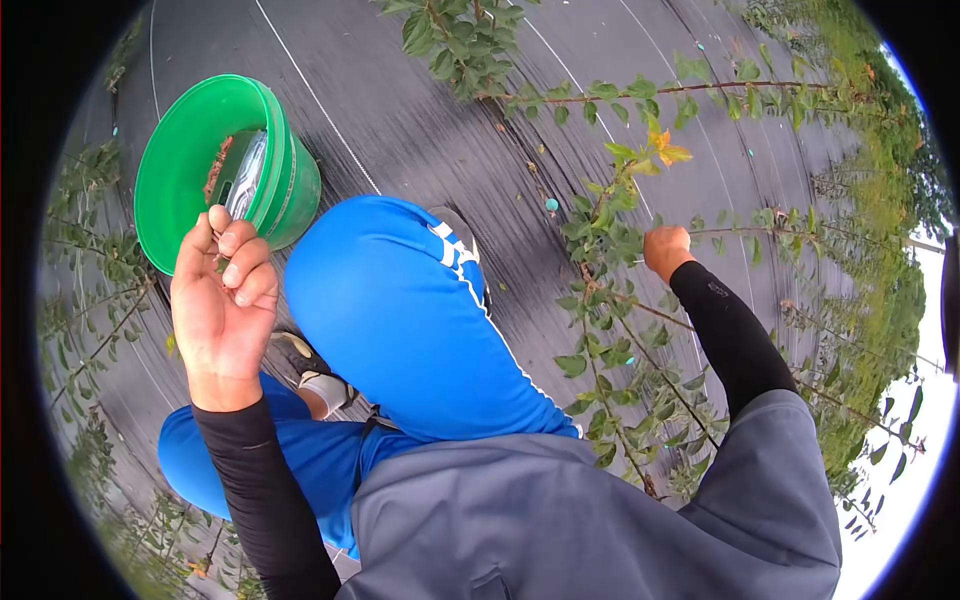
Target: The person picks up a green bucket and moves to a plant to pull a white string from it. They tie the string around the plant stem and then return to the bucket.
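Observation:
My left hand point(225, 290) is raised in front of the rim of a green bucket point(165, 185), palm turned up. Its thumb and index fingertip meet and the other fingers curl in; whatever they pinch is too small to tell. Inside the bucket are a shiny silvery item point(247, 172) and a reddish-brown strip point(217, 170). Farther right, my right hand point(666, 252) is closed in a fist among the leaves. A thin leafy branch point(745, 231) runs into this fist, whose fingertips are mostly hidden.
Dark ground fabric point(400, 110) with pale lines lies beneath. Leafy branches spread on the right, including an upper one point(700, 88), and more plants point(95, 260) stand at the far left. My bent knee point(360, 290) in blue is between my hands, with a shoe point(462, 240) beyond.

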Demonstrator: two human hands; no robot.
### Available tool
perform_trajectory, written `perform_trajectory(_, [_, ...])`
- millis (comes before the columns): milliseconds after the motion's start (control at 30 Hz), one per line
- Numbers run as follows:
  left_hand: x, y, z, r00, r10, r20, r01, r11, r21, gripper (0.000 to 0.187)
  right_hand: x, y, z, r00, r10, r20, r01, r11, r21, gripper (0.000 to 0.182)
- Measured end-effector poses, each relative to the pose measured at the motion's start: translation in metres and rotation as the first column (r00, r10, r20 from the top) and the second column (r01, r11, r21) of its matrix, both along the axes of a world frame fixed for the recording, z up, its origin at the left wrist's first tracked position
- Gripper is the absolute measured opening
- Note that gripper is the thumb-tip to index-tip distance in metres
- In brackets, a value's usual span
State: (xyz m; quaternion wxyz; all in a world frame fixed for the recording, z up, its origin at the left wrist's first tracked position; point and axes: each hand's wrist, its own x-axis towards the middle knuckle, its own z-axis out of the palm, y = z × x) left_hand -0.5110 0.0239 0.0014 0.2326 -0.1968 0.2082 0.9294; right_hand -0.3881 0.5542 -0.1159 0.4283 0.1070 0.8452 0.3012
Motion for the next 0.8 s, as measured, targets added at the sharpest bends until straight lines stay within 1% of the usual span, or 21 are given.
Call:
perform_trajectory(67, [-0.003, 0.002, -0.002, 1.0, -0.003, -0.004, 0.003, 1.0, -0.007, 0.018, -0.028, 0.006, -0.003, 1.0, -0.002, 0.001, 0.002, 1.0, 0.001, 0.021])
perform_trajectory(133, [-0.002, 0.005, -0.004, 1.0, -0.016, -0.012, 0.016, 1.0, -0.003, 0.019, -0.051, 0.014, -0.013, 0.998, -0.004, -0.06, 0.007, 0.999, 0.047, 0.022])
perform_trajectory(267, [-0.002, 0.004, -0.004, 1.0, -0.001, 0.024, 0.003, 0.998, -0.07, 0.019, -0.078, 0.055, -0.053, 0.998, -0.001, -0.062, 0.005, 0.997, 0.075, 0.02])
perform_trajectory(300, [-0.002, 0.0, -0.004, 1.0, 0.005, 0.014, -0.003, 0.997, -0.08, 0.018, -0.076, 0.07, -0.067, 0.97, 0.079, -0.23, -0.074, 0.997, 0.029, 0.019])
perform_trajectory(333, [-0.003, -0.004, -0.004, 1.0, 0.009, 0.006, -0.008, 0.996, -0.093, 0.018, -0.075, 0.083, -0.084, 0.909, 0.141, -0.393, -0.158, 0.987, -0.01, 0.018])
perform_trajectory(367, [-0.003, -0.009, -0.002, 1.0, 0.01, -0.004, -0.011, 0.996, -0.093, 0.018, -0.071, 0.069, -0.07, 0.825, 0.034, -0.563, -0.111, 0.988, -0.103, 0.019])
perform_trajectory(400, [-0.005, -0.014, -0.001, 1.0, 0.009, -0.012, -0.01, 0.995, -0.095, 0.019, -0.075, 0.086, -0.093, 0.835, 0.027, -0.55, -0.109, 0.987, -0.117, 0.019])
perform_trajectory(467, [-0.009, -0.027, -0.008, 0.998, -0.011, -0.055, 0.004, 0.99, -0.139, 0.02, -0.093, 0.145, -0.17, 0.901, 0.155, -0.405, -0.297, 0.901, -0.317, 0.025])
perform_trajectory(500, [-0.013, -0.034, -0.013, 0.998, -0.01, -0.054, 0.002, 0.99, -0.139, 0.02, -0.101, 0.149, -0.201, 0.81, 0.355, -0.467, -0.492, 0.845, -0.209, 0.022])
perform_trajectory(533, [-0.016, -0.038, -0.018, 0.999, -0.019, -0.038, 0.013, 0.99, -0.139, 0.02, -0.109, 0.109, -0.188, 0.678, 0.539, -0.5, -0.659, 0.747, -0.09, 0.02])
perform_trajectory(567, [-0.019, -0.041, -0.021, 1.0, -0.011, -0.015, 0.008, 0.988, -0.152, 0.019, -0.13, 0.074, -0.163, 0.811, 0.479, -0.337, -0.562, 0.797, -0.22, 0.018])
perform_trajectory(600, [-0.023, -0.043, -0.025, 1.0, 0.001, -0.001, -0.001, 0.986, -0.165, 0.019, -0.16, -0.003, -0.098, 0.907, 0.391, -0.155, -0.421, 0.848, -0.323, 0.017])
perform_trajectory(667, [-0.03, -0.045, -0.029, 1.0, -0.002, 0.004, 0.002, 0.988, -0.157, 0.019, -0.181, -0.022, -0.12, 0.852, 0.473, -0.225, -0.524, 0.77, -0.364, 0.016])
perform_trajectory(733, [-0.039, -0.047, -0.027, 0.999, -0.04, -0.023, 0.035, 0.982, -0.184, 0.018, -0.191, -0.037, -0.132, 0.75, 0.566, -0.342, -0.661, 0.623, -0.418, 0.012])
perform_trajectory(767, [-0.042, -0.048, -0.026, 0.999, -0.044, -0.023, 0.039, 0.977, -0.211, 0.018, -0.193, -0.042, -0.134, 0.755, 0.563, -0.336, -0.655, 0.627, -0.421, 0.012])
perform_trajectory(800, [-0.045, -0.05, -0.027, 0.999, -0.051, -0.017, 0.046, 0.977, -0.21, 0.018, -0.194, -0.045, -0.134, 0.747, 0.528, -0.404, -0.665, 0.613, -0.427, 0.012])
